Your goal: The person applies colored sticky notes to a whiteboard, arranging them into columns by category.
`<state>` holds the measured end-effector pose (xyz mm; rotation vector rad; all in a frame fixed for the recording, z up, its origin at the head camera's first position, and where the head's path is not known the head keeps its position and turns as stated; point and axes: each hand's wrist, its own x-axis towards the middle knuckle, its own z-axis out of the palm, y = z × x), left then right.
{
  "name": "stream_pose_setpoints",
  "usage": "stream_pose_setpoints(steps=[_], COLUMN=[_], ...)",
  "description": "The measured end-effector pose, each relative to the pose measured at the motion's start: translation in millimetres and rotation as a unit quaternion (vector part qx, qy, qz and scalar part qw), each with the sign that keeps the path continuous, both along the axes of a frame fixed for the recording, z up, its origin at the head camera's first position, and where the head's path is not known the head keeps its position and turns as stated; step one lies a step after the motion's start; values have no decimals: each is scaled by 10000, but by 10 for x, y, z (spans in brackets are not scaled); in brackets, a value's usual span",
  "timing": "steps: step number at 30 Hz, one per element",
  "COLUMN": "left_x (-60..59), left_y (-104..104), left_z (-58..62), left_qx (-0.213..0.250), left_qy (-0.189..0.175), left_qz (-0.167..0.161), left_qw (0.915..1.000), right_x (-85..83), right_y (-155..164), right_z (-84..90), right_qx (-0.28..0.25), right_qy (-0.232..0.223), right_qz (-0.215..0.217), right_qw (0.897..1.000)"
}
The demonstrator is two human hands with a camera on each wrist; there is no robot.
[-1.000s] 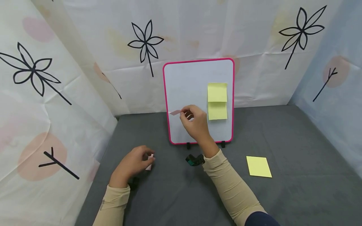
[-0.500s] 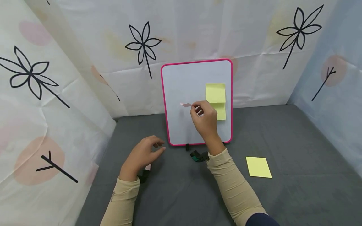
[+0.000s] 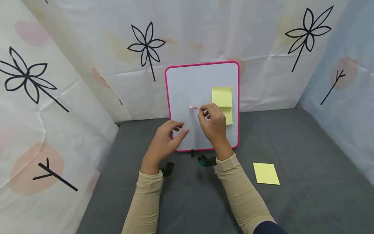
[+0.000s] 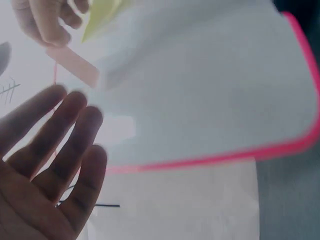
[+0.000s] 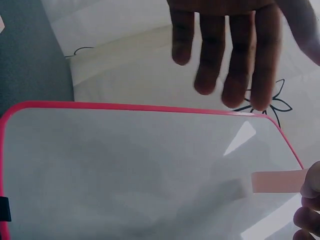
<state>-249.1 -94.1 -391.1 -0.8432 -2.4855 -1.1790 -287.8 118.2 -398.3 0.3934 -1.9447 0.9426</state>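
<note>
My right hand (image 3: 214,125) pinches a pink paper strip, which looks like a sticky note (image 5: 277,182), by one end between thumb and forefinger. The strip's free end points left in the head view, in front of a whiteboard (image 3: 190,81) with a pink frame. Fingers spread and nearly straight, my left hand (image 3: 163,144) is raised at the board's lower left and holds nothing. In the left wrist view its fingertips are just below the pink sticky note (image 4: 75,67). Two yellow sticky notes are on the board's right side, the upper one (image 3: 222,97) overlapping the lower one (image 3: 229,115), which my right hand partly covers.
A loose yellow sticky note (image 3: 266,173) lies on the grey tabletop (image 3: 306,146) at the right. A small black stand foot (image 3: 192,153) supports the board. White cloth walls (image 3: 117,42) with leaf drawings enclose the back and sides. Dark wrist bands (image 3: 167,169) show below the sleeves.
My left hand has left the small pink piece on the table and risen rightward to the board's lower left. My right hand has shifted slightly up and right, still pinching the pink sticky note.
</note>
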Motion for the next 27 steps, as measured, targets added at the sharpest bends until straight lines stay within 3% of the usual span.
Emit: stream_pose_setpoints(steps=[4, 9, 12, 19, 27], left_x=[-67, -162, -208, -298, -334], left_y=[104, 187, 214, 236, 273], left_z=[29, -37, -91, -179, -246], left_qx=[570, 728, 582, -56, -469], left_qy=[15, -125, -168, 331, 80], left_qz=[90, 314, 408, 776, 840], left_qw=[9983, 9968, 9973, 9964, 9953], right_x=[-15, -22, -5, 20, -14], right_y=[-22, -29, -17, -4, -51], right_z=[-9, -22, -35, -71, -88], right_qx=[154, 313, 334, 495, 910], right_qy=[2, -75, -114, -209, -269], right_qz=[-65, -145, -258, -425, -319], right_qw=[9999, 9994, 9990, 9977, 9950])
